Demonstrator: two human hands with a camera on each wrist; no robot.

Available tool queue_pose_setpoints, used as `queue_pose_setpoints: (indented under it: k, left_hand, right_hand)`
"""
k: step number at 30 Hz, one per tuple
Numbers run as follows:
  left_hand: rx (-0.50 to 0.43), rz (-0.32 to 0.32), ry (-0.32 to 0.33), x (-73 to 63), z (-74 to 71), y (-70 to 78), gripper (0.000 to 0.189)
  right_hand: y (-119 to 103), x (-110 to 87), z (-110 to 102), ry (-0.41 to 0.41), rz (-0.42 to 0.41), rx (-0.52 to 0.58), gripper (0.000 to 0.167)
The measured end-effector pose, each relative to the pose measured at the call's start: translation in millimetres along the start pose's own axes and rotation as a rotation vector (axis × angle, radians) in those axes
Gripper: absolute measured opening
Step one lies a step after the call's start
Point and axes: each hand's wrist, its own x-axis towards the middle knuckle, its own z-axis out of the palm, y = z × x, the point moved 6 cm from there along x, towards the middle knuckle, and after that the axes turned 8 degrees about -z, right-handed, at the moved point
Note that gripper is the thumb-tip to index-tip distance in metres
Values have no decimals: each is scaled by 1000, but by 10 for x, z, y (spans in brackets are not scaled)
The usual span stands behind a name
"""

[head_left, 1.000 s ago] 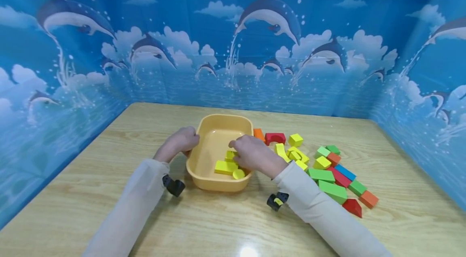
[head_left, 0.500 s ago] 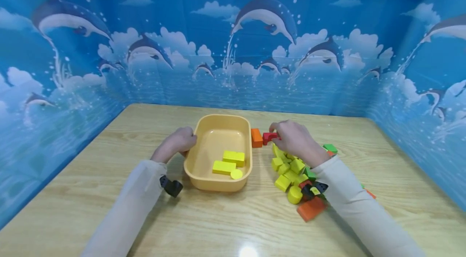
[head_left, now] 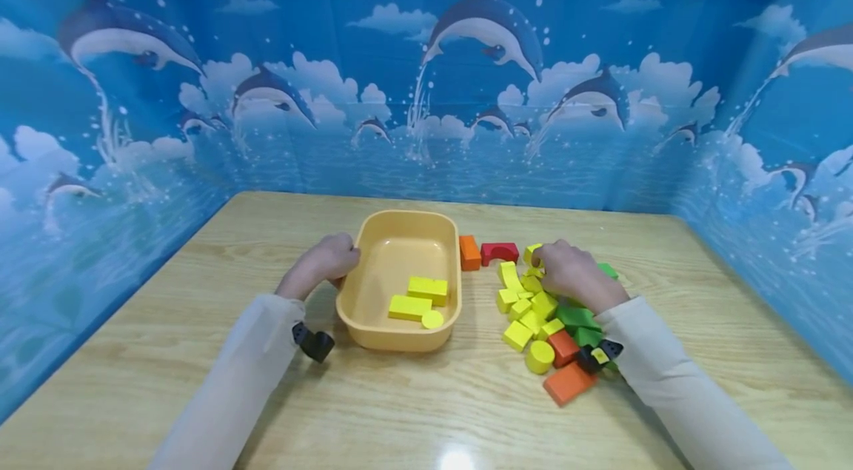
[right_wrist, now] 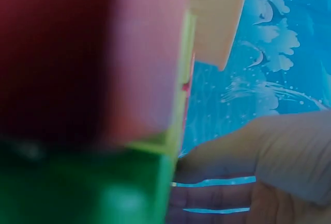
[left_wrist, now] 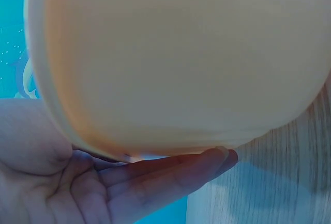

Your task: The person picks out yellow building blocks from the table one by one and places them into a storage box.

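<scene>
My left hand [head_left: 328,258] grips the left rim of a pale orange plastic tub [head_left: 400,337], which stands on the table. In the left wrist view its fingers [left_wrist: 170,180] lie along the underside of the tub wall. Inside the tub, toward its near right, are two yellow rectangular blocks [head_left: 428,288] and a yellow round block [head_left: 432,319]. My right hand [head_left: 573,274] is at the back of the block pile, thumb and fingers pinching a yellow cube [head_left: 532,253] whose right side they cover. Blurred blocks fill much of the right wrist view.
Just right of the tub stand an orange block [head_left: 469,253] and a red arch block [head_left: 499,253]. Several yellow blocks [head_left: 522,307], green blocks [head_left: 578,317] and orange-red blocks [head_left: 569,383] are heaped under the right forearm. A dolphin-print curtain [head_left: 426,144] encloses the table.
My right hand has left the yellow blocks in the tub, passed over the red arch block and moved right to the yellow cube. The left hand still holds the tub's rim.
</scene>
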Motion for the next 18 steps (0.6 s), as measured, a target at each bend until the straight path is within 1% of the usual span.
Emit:
queue_pose_setpoints:
  k: [3, 6, 13, 18]
  left_hand:
    - [-3, -4, -3, 0, 0, 7, 26]
    - [-5, -9, -7, -1, 6, 7, 26]
    - [-11, -7, -5, 1, 8, 3, 25]
    - [-22, -5, -1, -2, 0, 3, 24]
  right_hand:
    - [53, -9, 51, -30, 33, 25, 33]
    - [75, -12, 77, -35, 37, 34, 30]
    - [64, -3, 69, -15, 16, 14, 28]
    - [19, 7, -11, 42, -24, -9, 29]
